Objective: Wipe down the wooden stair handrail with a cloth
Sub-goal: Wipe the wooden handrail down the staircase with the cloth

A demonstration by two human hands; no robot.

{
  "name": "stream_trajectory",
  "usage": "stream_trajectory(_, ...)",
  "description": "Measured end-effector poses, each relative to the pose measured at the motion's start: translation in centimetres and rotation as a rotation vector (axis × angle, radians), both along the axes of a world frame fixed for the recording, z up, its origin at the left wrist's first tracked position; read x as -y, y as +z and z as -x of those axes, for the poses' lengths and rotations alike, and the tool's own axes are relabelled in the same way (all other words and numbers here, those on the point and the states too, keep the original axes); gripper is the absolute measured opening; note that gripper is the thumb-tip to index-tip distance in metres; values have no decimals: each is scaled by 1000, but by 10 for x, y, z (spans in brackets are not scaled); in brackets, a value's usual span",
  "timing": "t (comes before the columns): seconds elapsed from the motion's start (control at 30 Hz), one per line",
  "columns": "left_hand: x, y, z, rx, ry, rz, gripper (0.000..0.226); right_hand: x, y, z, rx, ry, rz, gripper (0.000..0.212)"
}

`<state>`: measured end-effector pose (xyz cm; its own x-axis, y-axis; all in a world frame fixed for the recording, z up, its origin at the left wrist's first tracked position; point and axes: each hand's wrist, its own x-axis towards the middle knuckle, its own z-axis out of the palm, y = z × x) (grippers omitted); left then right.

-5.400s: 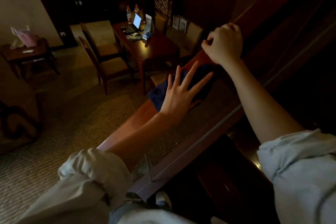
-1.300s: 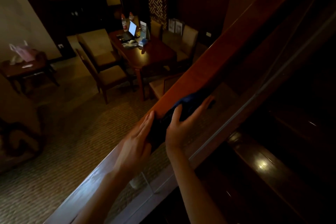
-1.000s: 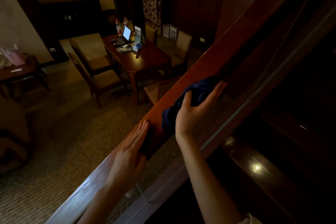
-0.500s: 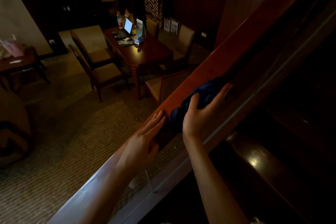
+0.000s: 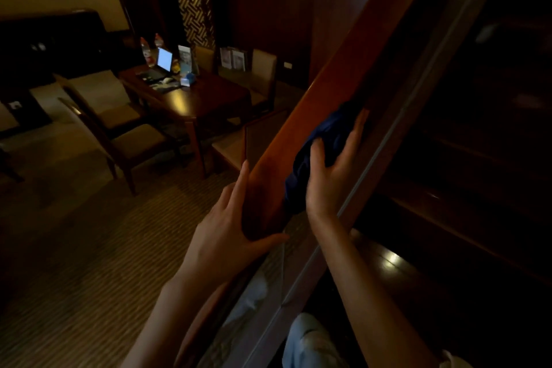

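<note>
The left grip (image 5: 227, 236) is released, its fingers straight, and straddles the handrail (image 5: 343, 75). The handrail is a stiff, smooth wooden beam whose long axis climbs from lower left to upper right. The dark blue cloth (image 5: 316, 143) looks soft, light and prone to bunching. It lies on the rail's near face under the right grip (image 5: 328, 179), which presses flat-palmed without clenching. Broad palm pressure should hold it best.

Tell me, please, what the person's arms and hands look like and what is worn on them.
The left hand and right hand are ungloved, and in this dim light I see no rings, watch or bracelet. Both forearms are uncovered; only the edge of a pale sleeve shows high on the right arm, at the frame's bottom corner.
</note>
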<state>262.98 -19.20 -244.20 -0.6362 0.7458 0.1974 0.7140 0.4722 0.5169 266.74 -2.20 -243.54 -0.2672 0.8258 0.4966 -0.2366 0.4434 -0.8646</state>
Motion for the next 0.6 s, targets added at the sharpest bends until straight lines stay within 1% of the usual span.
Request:
stream_trajectory(0.07, 21, -13, 0, 13, 12, -25, 127, 42, -24, -15, 56, -7, -17, 74)
stream_trajectory(0.13, 41, -24, -2, 60, 9, -10, 133, 93, -47, -30, 106, -24, -85, 76)
stream_trajectory(0.2, 57, -34, -4, 70, -42, 25, 138, 134, -57, -41, 89, 17, -84, 78)
stream_trajectory(0.27, 65, -34, -4, 109, -68, -39, 139, 134, -47, -37, 78, 63, -14, 78)
stream_trajectory(0.33, 68, -31, -4, 159, -64, -86, 138, 101, -21, -25, 96, -7, 12, 75)
stream_trajectory(0.4, 67, -28, -5, 163, -49, -83, 138, 54, 7, -13, 58, -41, 101, 73)
stream_trajectory(0.47, 66, -30, -6, 155, -31, -118, 138, 33, 14, -7, 86, -72, 138, 71)
stream_trajectory(0.53, 65, -33, -7, 153, -19, -143, 137, 62, 1, -13, 195, -114, 90, 74)
stream_trajectory(0.6, 66, -34, -7, 138, -25, -157, 137, 113, -26, -29, 196, -110, -60, 77)
